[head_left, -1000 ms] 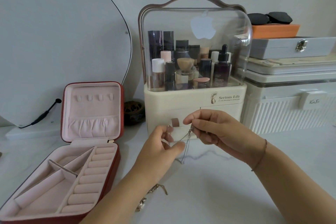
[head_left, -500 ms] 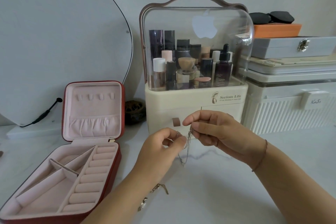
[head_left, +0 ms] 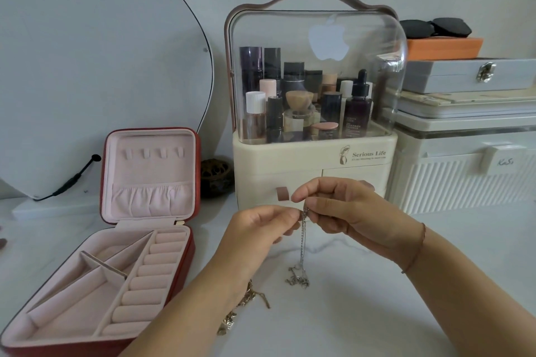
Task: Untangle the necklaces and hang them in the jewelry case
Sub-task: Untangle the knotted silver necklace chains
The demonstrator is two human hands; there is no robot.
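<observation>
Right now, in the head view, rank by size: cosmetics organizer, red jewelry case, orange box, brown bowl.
1. cosmetics organizer and red jewelry case, alike; the case is nearer.
2. orange box.
3. brown bowl, partly hidden.

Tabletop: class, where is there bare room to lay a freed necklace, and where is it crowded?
Free: the tabletop right of the right hand, before the ribbed box; also the strip between jewelry case and cosmetic organiser. Crowded: around the left hand, where the silver necklace dangles and the gold necklace lies.
</observation>
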